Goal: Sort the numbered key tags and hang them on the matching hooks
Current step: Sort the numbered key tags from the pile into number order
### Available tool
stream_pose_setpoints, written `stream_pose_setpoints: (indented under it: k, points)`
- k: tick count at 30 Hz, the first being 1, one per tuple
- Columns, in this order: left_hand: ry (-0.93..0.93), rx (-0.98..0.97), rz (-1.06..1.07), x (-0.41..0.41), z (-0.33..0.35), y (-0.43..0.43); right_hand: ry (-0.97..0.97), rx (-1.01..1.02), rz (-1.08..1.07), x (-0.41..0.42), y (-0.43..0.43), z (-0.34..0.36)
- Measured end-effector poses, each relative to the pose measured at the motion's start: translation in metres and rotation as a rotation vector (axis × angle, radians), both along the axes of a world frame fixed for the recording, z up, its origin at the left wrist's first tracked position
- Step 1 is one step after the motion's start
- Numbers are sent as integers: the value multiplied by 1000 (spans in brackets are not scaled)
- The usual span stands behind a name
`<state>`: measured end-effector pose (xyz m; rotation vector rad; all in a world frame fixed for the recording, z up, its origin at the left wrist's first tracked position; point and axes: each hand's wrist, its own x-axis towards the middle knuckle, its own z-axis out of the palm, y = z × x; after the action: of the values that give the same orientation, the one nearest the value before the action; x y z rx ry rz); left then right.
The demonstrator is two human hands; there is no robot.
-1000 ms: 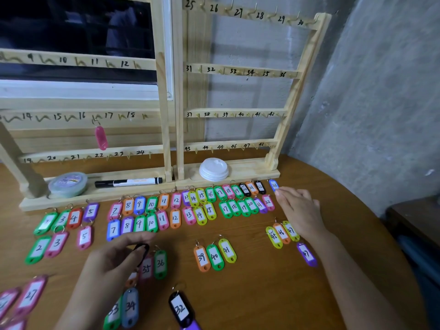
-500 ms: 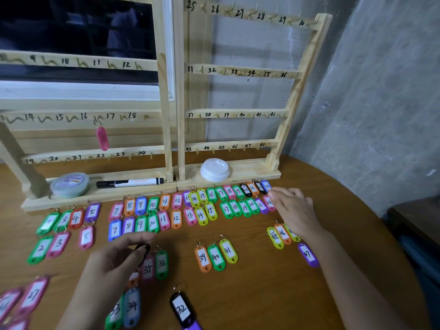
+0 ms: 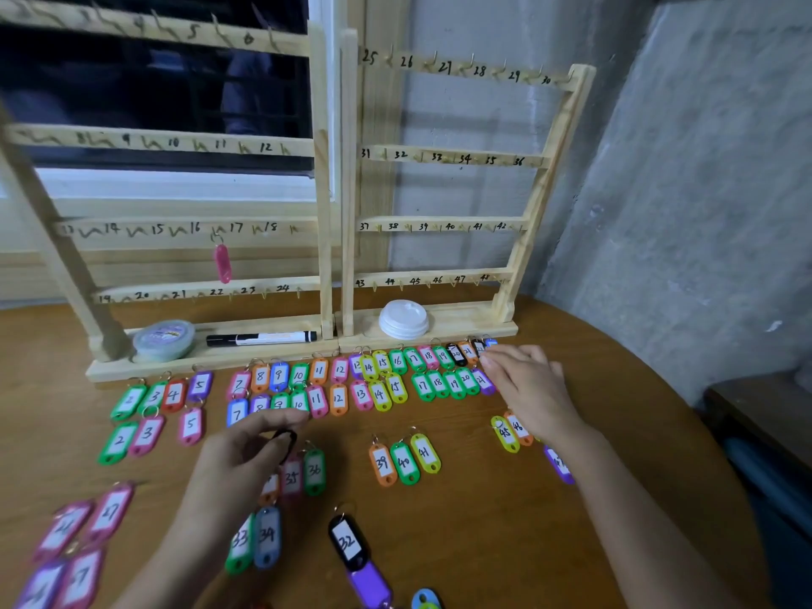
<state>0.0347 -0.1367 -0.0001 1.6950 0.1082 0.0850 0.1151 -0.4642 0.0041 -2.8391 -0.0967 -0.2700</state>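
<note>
1. Step in hand, as judged: sorting. Tags (image 3: 382,391) lie in numbered rows on the bench (image 3: 461,542) at centre frame, below the racks (image 3: 452,158). One pink tag (image 3: 222,263) hangs on a hook beside the 17 mark, centre left.
2. Left hand (image 3: 237,459), lower centre: pinches a black tag (image 3: 286,439) just above tags 35 and 36.
3. Right hand (image 3: 534,389), centre right: fingers (image 3: 505,360) released and straight, tips touching the rows' right end.
4. Next move, as judged: read the black tag's number, not legible here, and set it in its row. Hanging then calls for threading each ring onto its hook.
</note>
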Motion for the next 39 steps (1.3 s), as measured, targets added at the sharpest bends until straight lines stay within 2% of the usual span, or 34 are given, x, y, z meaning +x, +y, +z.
stream_pose_setpoints:
  k: [9, 17, 20, 25, 28, 32, 35, 39]
  points:
    - [-117, 47, 44, -50, 20, 18, -50, 133, 221, -88, 89, 35]
    - [-113, 22, 151, -116, 20, 50, -63, 223, 331, -160, 144, 14]
    - [-81, -14, 154, -131, 15, 51, -48, 377, 334, -180, 156, 2]
    - [-60, -101, 118, -146, 13, 42, 51, 792, 316, -204, 182, -2]
    - [-63, -131, 65, -152, 14, 38, 130, 892, 333, -211, 194, 5]
    - [-80, -73, 20, -157, 18, 35, 162, 821, 372, -215, 199, 7]
    - [-113, -9, 75, -156, 16, 44, 122, 863, 292, -216, 196, 6]
    - [-121, 352, 78, -156, 3, 62, 157, 1062, 164, -217, 185, 6]
